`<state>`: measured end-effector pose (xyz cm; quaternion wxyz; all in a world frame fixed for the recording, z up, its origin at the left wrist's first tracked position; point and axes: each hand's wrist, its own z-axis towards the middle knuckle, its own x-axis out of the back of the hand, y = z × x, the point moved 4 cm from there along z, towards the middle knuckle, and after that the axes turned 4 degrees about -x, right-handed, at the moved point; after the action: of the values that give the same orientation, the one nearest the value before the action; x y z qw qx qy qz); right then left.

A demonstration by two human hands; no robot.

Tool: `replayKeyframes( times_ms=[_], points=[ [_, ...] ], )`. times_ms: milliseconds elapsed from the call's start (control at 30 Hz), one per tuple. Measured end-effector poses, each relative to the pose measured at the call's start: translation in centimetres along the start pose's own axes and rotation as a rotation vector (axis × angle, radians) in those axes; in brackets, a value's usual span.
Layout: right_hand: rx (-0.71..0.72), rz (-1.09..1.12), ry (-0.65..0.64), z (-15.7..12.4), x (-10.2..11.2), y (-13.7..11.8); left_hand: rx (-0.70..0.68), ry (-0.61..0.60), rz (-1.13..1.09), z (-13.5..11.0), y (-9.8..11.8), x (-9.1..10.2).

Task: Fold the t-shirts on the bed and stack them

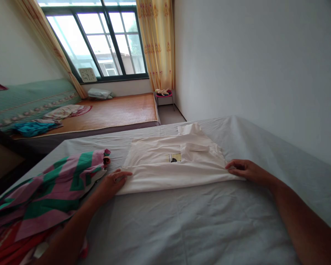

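A white shirt (154,151) with a small yellow-and-black print lies spread on a grey sheet (160,221). Its near side is turned over into a long flat strip. At the left end of that strip, my left hand (114,182) grips the cloth, index finger stretched along the top. My right hand (241,169) pinches the opposite end between thumb and fingers. Left of the shirt, close to my left forearm, lies a heap of pink-and-green striped clothing (63,180), with red cloth (9,243) under its near part.
Beyond the sheet stands a bed with a brown mat (121,110), carrying a pillow (99,93) and blue cloth (34,127). A pink stool (164,95) stands in the corner. A white wall (253,66) borders the right side. A clock (87,75) rests on the windowsill.
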<state>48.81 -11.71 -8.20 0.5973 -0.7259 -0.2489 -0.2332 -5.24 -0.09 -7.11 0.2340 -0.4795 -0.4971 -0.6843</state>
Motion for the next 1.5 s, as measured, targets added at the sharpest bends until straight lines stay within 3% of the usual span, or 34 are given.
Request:
replayKeyframes(
  times_ms=[100, 167, 200, 300, 400, 567, 767, 833, 900, 1000, 1100, 1200, 1400, 1500],
  points=[
    [0.020, -0.136, 0.251, 0.1, 0.5, -0.9, -0.015, -0.015, 0.053, -0.1, -0.1, 0.0],
    [0.088, -0.238, 0.446, 0.3, 0.3, -3.1, -0.017, 0.019, 0.062, -0.3, 0.2, 0.1],
    [0.142, -0.283, 0.468, 0.5, -0.2, -4.6, -0.011, 0.050, 0.062, -0.3, 0.4, 0.2],
    [0.305, -0.405, 0.276, 2.1, -3.6, -9.9, 0.007, 0.130, 0.063, -0.4, 0.9, 0.5],
    [0.341, -0.572, 0.180, 4.3, -7.2, -13.9, -0.018, 0.131, 0.063, -0.5, 1.1, 0.3],
    [0.333, -0.783, 0.053, 7.7, -10.9, -15.7, -0.035, 0.135, 0.088, -0.6, 0.1, -0.3],
    [0.253, -0.766, 0.156, 8.6, -11.2, -15.2, -0.061, 0.200, 0.156, -0.7, 0.0, -0.2],
    [0.258, -0.743, 0.199, 8.1, -11.7, -15.3, -0.079, 0.295, 0.249, -0.9, 1.3, 0.1],
    [0.343, -0.712, 0.264, 7.1, -12.7, -15.6, -0.186, 0.357, 0.334, -1.1, 3.4, -0.2],
    [0.542, -0.692, 0.207, 5.3, -14.8, -15.7, -0.412, 0.235, 0.366, -1.2, 6.3, -2.4],
    [0.574, -0.717, 0.089, 4.0, -15.8, -14.1, -0.463, 0.039, 0.379, -1.0, 6.6, -4.8],
    [0.457, -0.750, 0.104, 3.3, -14.1, -11.1, -0.403, -0.023, 0.409, -0.8, 5.0, -5.4],
    [0.233, -0.790, 0.265, 1.4, -8.0, -3.6, -0.240, -0.031, 0.454, -0.4, 2.0, -4.5],
    [0.156, -0.763, 0.336, 1.6, -5.1, -1.1, -0.162, -0.020, 0.468, -0.1, 1.1, -4.3]
  ],
)
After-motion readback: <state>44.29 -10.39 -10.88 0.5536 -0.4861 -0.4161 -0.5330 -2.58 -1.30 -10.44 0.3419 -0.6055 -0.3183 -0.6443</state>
